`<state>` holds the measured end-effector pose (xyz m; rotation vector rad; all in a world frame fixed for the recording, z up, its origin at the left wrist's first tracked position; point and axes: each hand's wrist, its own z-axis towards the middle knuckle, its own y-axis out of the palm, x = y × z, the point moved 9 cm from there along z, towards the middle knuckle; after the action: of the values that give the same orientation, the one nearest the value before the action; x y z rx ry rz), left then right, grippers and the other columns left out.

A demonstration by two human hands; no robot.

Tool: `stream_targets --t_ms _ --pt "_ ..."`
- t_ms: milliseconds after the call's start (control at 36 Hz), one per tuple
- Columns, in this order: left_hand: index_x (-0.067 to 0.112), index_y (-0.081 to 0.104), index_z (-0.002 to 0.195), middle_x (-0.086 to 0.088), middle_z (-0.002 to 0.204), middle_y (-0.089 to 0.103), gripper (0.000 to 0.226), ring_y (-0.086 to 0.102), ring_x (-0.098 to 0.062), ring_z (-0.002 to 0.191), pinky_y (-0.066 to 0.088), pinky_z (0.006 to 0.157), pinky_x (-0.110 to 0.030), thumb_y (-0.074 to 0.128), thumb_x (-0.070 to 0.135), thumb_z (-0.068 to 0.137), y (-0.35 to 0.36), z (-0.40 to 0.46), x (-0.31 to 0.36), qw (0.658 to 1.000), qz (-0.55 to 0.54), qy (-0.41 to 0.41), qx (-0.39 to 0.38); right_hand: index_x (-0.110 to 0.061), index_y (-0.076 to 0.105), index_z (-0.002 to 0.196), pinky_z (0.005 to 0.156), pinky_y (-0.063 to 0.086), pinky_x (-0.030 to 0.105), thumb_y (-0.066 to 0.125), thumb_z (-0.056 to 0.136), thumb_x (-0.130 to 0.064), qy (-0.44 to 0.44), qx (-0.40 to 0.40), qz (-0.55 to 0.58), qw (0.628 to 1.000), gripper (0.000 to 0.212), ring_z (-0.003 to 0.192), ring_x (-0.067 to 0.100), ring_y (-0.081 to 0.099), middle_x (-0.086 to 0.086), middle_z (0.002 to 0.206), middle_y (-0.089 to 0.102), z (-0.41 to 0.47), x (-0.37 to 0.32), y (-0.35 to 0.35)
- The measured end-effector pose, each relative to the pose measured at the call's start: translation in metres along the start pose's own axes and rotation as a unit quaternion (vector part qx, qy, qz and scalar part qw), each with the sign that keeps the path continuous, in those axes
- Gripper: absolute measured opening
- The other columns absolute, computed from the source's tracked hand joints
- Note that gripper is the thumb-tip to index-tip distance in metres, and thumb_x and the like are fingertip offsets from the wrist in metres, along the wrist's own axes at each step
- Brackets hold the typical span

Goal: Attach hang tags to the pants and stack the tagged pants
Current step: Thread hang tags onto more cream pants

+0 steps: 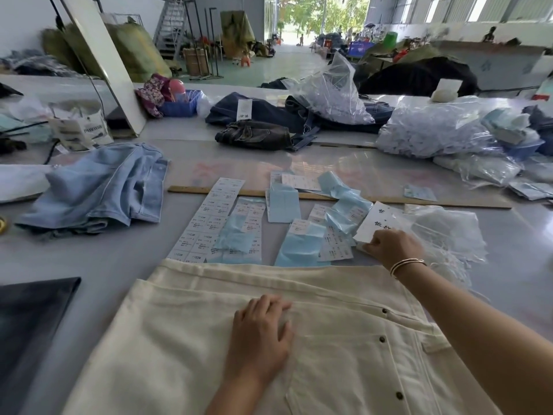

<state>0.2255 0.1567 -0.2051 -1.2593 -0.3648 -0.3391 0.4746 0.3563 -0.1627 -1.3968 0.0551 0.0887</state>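
Note:
Cream-white pants [179,339] lie flat on the grey table right in front of me, waistband toward the far side, dark buttons at the right. My left hand [260,336] rests palm down on the pants with its fingers spread. My right hand [392,247], a bangle on its wrist, reaches past the waistband and pinches the lower edge of a white hang tag [378,223] with handwritten characters. Sheets of sticker labels [206,220] and light blue backing papers [299,244] lie scattered just beyond the pants.
A wooden ruler [191,190] lies across the table behind the labels. Light blue jeans [101,187] are piled at the left, dark jeans [257,134] further back. Clear bags of plastic fasteners [434,130] fill the right. A dark garment [30,324] lies at near left.

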Motion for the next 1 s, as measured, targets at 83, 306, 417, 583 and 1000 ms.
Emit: stream_targets --t_ms 83,306,417,583,1000 --pt "0.038 0.062 0.115 0.022 0.122 0.054 0.031 0.049 -0.003 0.117 0.031 0.098 -0.024 0.057 0.038 0.084 0.007 0.002 -0.007 0.999 -0.019 -0.022 -0.037 -0.022 0.062 0.068 0.063 0.035 0.029 0.052 0.091 -0.045 0.009 -0.016 0.056 0.998 0.034 0.072 0.027 0.051 0.009 0.082 0.065 0.0 0.005 0.0" --pt "0.015 0.07 0.104 -0.004 0.109 0.072 0.038 0.067 -0.017 0.101 0.048 0.081 -0.029 0.043 0.04 0.097 0.008 0.025 -0.024 0.704 -0.633 -0.297 -0.126 -0.014 0.076 0.08 0.058 0.053 0.037 0.068 0.083 -0.019 -0.209 0.236 0.171 0.933 0.01 0.065 0.029 0.069 0.009 0.078 0.074 -0.074 -0.071 -0.099" --pt "0.01 0.066 0.106 -0.013 0.103 0.071 0.055 0.069 -0.024 0.083 0.05 0.074 -0.036 0.04 0.057 0.093 0.01 0.036 -0.014 0.597 -0.71 -0.338 -0.156 -0.024 0.075 0.082 0.066 0.053 0.029 0.057 0.088 -0.027 -0.436 0.229 0.128 0.861 0.019 0.071 0.017 0.068 -0.008 0.082 0.073 -0.158 -0.148 -0.1" --pt "0.003 0.067 0.106 -0.014 0.097 0.073 0.035 0.067 -0.032 0.09 0.052 0.079 -0.039 0.051 0.033 0.098 -0.009 0.048 -0.06 0.796 -0.491 -0.35 -0.047 -0.028 0.073 0.095 0.079 0.051 0.027 0.053 0.09 -0.046 -0.536 0.089 0.116 0.832 0.028 0.086 0.012 0.066 -0.013 0.089 0.071 -0.197 -0.19 -0.059" --pt "0.004 0.065 0.12 -0.014 0.137 0.055 0.045 0.053 -0.032 0.125 0.04 0.103 -0.05 0.054 0.024 0.081 -0.018 0.094 -0.082 0.998 0.056 0.004 0.01 -0.009 0.061 0.124 0.1 0.043 0.037 0.05 0.094 -0.018 -0.243 -0.114 0.12 0.956 0.034 0.124 0.028 0.049 0.01 0.131 0.056 -0.001 -0.268 0.049"
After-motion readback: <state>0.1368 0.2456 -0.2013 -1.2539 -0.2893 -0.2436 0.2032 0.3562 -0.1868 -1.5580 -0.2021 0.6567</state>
